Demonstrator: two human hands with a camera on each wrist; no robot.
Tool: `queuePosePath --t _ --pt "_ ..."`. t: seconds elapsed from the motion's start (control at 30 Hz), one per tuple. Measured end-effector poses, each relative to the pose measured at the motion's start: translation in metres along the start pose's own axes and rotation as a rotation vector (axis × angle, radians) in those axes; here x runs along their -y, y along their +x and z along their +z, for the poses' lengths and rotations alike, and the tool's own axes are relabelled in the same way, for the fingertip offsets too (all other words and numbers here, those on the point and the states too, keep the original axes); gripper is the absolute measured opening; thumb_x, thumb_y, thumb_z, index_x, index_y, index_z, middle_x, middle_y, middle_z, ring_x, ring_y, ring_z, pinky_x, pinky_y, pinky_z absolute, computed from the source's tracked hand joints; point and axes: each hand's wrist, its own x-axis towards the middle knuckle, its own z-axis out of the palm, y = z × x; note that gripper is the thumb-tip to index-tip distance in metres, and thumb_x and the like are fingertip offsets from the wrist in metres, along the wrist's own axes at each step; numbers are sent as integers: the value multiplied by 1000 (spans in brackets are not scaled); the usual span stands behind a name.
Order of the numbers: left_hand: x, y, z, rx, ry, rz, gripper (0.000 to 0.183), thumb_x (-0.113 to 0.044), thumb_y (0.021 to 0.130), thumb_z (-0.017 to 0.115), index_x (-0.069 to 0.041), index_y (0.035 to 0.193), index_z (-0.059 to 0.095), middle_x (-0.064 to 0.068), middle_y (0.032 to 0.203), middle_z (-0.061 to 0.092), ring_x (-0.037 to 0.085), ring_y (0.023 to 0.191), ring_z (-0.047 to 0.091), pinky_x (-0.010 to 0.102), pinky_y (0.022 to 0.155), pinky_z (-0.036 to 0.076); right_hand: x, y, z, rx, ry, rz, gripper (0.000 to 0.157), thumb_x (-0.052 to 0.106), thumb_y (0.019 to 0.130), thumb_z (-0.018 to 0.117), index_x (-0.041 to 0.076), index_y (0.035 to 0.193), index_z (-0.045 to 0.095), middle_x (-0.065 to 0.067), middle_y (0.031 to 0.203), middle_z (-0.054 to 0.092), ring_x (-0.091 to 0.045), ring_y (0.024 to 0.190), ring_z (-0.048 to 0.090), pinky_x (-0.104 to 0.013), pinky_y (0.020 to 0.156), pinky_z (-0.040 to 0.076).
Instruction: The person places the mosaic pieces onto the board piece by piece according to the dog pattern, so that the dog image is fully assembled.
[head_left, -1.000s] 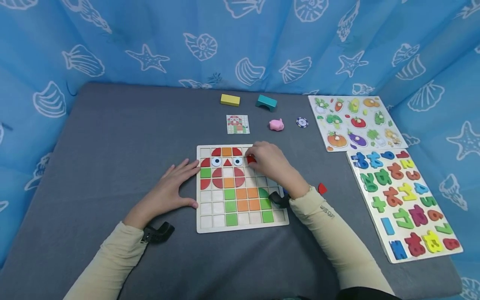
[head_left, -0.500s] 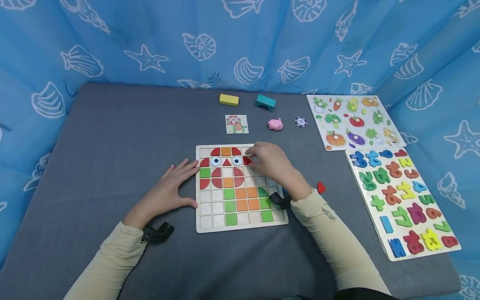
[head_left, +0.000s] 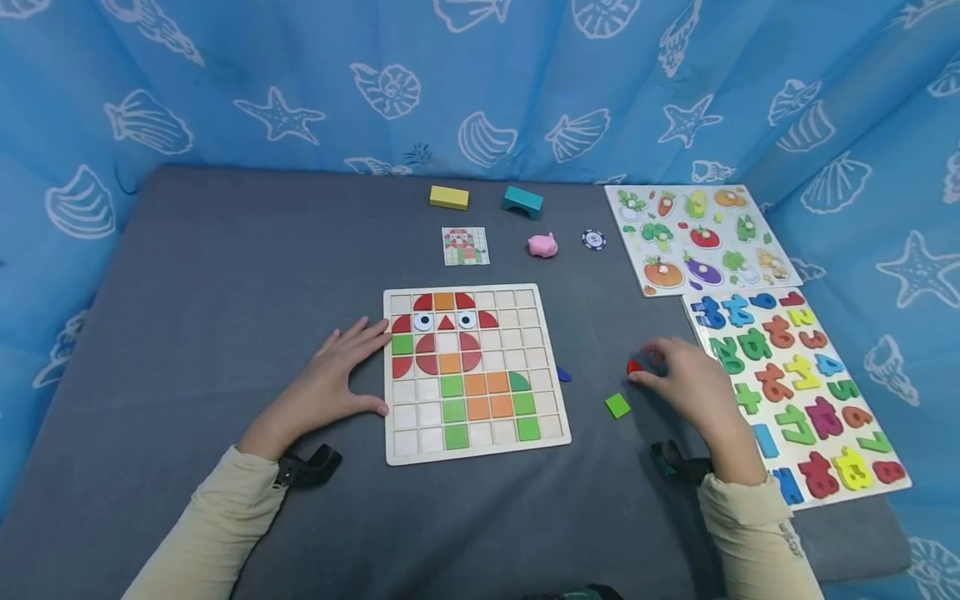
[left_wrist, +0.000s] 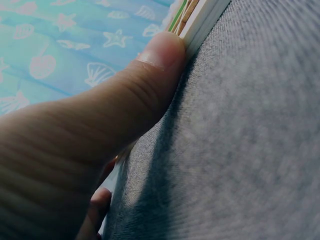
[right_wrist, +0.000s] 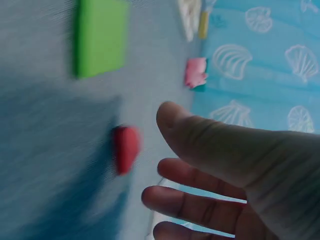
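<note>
A pale wooden grid board [head_left: 480,455] lies on the grey cloth, its cells partly filled with red, orange and green tiles and two eye tiles. Along its left edge rests my left hand [head_left: 326,383], fingers spread; the thumb [left_wrist: 160,55] touches the board's side in the left wrist view. My right hand [head_left: 693,387] is off to the right, low over a small red piece [head_left: 634,367]. In the right wrist view that red piece [right_wrist: 126,149] lies on the cloth, apart from the parted thumb and fingers. A green square tile [head_left: 618,406] lies just left of the hand.
A blue piece [head_left: 563,375] lies by the board's right edge. Behind the board are a pattern card [head_left: 465,247], pink pig [head_left: 542,245], round chip [head_left: 594,240], yellow block [head_left: 449,197] and teal arch [head_left: 522,202]. A vegetable puzzle [head_left: 637,250] and number puzzle [head_left: 787,493] stand at right.
My right hand has left the board and moved right to the loose red piece. A red piece now sits in the cell beside the right eye. The left hand stays at the edge.
</note>
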Motion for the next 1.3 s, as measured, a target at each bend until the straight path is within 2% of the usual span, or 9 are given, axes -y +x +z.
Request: queuePosePath --t 0.1,0.4,0.53,0.7,0.83,0.97,1.13,1.3 --pt "0 0 -1 -1 7 -1 99 -58 59 70 -19 140 30 -4 147 19 20 137 6 49 107 4 -6 -4 7 14 14 31 37 30 74 71 2 98 61 -10 81 58 -21 69 52 -36 58 42" --pt "0 0 1 -7 8 -6 99 -58 58 71 -18 140 31 -3 147 21 21 137 7 50 107 4 -4 -3 20 -3 -14 5 25 22 76 70 3 90 60 -6 73 52 -17 60 44 -29 51 33" --pt "2 1 1 -11 11 -4 100 -59 58 70 -19 140 30 -4 147 20 20 137 7 50 107 4 -2 -5 22 -35 -7 0 29 23 76 70 4 96 62 -9 80 54 -20 65 48 -33 54 38" --pt "1 1 1 -7 12 -10 99 -58 58 70 -19 140 30 -3 147 20 20 137 7 49 107 4 6 -18 24 -86 21 -50 34 27 73 73 6 98 63 -9 88 56 -22 72 52 -40 60 43" --pt "0 0 1 -14 3 -14 98 -57 58 72 -18 139 32 -2 147 21 21 137 8 50 107 5 12 -29 26 -18 19 -61 35 32 70 74 8 95 64 -4 83 55 -18 70 51 -36 59 42" --pt "0 1 1 -15 3 -13 98 -57 58 72 -18 139 32 -3 147 22 21 137 8 50 107 5 18 -31 28 18 -1 -47 29 24 70 75 9 92 63 -2 79 54 -14 66 48 -32 56 40" --pt "0 1 0 -7 10 -10 99 -58 58 71 -19 140 30 -4 147 20 20 137 7 49 108 4 34 -20 28 -13 -14 -111 24 19 72 73 9 92 63 -3 81 56 -16 68 51 -35 59 42" --pt "0 0 1 -13 5 -3 99 -58 58 70 -18 140 31 -2 147 21 21 137 7 49 107 4 70 11 22 -31 19 -249 26 19 75 71 10 98 63 -3 91 60 -18 82 57 -37 69 47"
